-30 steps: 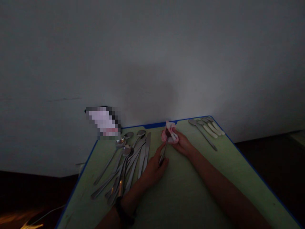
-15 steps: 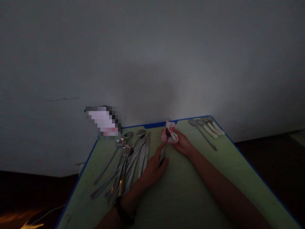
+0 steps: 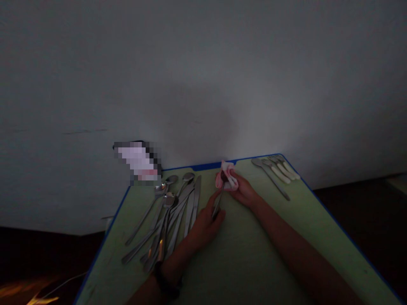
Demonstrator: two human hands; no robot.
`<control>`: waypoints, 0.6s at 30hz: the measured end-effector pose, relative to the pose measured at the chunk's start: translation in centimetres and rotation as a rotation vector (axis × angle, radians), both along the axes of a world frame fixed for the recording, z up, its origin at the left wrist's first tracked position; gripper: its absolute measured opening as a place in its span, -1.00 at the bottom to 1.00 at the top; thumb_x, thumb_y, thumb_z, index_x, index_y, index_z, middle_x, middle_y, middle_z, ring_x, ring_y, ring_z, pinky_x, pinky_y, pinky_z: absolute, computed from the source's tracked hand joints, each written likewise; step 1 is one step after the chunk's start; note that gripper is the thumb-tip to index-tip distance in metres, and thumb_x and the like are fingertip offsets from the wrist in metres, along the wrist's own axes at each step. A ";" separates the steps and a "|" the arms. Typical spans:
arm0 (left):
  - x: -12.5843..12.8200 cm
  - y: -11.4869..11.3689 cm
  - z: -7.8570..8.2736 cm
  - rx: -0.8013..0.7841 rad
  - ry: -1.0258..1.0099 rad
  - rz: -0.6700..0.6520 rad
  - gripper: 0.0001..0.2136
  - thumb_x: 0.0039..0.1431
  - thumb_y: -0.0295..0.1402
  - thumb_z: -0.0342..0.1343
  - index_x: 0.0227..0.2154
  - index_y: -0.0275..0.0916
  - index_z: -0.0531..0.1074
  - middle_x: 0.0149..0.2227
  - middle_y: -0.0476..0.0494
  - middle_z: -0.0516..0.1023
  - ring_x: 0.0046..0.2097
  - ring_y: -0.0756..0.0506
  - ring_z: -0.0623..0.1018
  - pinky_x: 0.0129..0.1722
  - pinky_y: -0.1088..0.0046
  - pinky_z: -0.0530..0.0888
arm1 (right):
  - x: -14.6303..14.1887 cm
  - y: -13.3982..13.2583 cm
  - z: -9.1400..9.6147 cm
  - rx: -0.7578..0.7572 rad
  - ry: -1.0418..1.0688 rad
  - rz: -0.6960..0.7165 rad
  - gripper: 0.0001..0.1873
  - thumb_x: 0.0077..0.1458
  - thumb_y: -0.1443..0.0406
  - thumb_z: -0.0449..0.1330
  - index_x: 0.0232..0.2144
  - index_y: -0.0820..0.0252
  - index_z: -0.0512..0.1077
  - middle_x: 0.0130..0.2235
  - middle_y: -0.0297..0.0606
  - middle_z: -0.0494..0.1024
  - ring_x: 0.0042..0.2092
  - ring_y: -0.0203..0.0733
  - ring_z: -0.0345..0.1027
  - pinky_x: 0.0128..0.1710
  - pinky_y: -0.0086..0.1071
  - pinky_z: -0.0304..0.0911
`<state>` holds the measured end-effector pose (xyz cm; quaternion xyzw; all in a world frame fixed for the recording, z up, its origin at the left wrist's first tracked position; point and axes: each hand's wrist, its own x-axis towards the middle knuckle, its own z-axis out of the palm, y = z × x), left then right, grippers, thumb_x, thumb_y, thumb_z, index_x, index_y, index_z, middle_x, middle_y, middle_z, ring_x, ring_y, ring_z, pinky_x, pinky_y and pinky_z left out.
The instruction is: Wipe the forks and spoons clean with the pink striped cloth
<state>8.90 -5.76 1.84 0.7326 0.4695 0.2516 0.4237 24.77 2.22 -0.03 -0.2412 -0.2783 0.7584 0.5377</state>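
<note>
My left hand [image 3: 206, 222] is closed round the handle of a metal piece of cutlery [image 3: 219, 200]. Its far end disappears into a crumpled pink and white cloth [image 3: 230, 183], so I cannot tell which kind it is. The cloth is gripped in my right hand [image 3: 244, 189], its fingers partly hidden behind the folds. Left of my hands lies a loose pile of metal cutlery, with several spoons [image 3: 188, 176] and flat knives [image 3: 197, 199] among it. A dark band circles my left wrist.
On the right of the green, blue-edged table [image 3: 254, 254] lie a long-handled spoon [image 3: 275, 182] and several forks [image 3: 280, 173] with pale handles. A blurred-out device with a lit screen [image 3: 136, 159] stands at the back left corner. A grey wall [image 3: 203, 84] rises behind the table.
</note>
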 end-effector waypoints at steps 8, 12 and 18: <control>-0.1 0.0 0.0 0.000 -0.008 0.007 -0.49 0.19 -0.31 -0.12 0.19 -0.24 -0.05 -0.44 -0.03 0.42 -0.35 -0.07 0.44 -0.27 0.39 0.36 | 0.0 0.2 -0.4 -0.020 0.053 -0.018 -0.77 0.08 0.23 0.08 -0.27 0.27 0.41 -0.32 -0.27 0.51 -0.29 -0.28 0.37 -0.22 -0.41 0.26; -0.1 0.0 -0.1 -0.012 -0.025 0.009 -0.49 0.20 -0.31 -0.12 0.19 -0.25 -0.06 -0.44 -0.02 0.42 -0.39 -0.05 0.43 -0.30 0.41 0.36 | 0.0 0.1 -0.3 -0.018 0.046 -0.009 -0.76 0.09 0.23 0.08 -0.26 0.27 0.40 -0.33 -0.27 0.51 -0.31 -0.29 0.37 -0.26 -0.42 0.26; 0.0 0.0 -0.2 -0.001 -0.016 0.012 -0.47 0.20 -0.32 -0.12 0.20 -0.24 -0.09 -0.45 -0.01 0.41 -0.41 -0.04 0.42 -0.32 0.43 0.35 | 0.0 0.0 -0.1 0.024 0.033 -0.001 -0.75 0.08 0.20 0.08 -0.27 0.26 0.40 -0.33 -0.27 0.51 -0.33 -0.28 0.37 -0.27 -0.39 0.26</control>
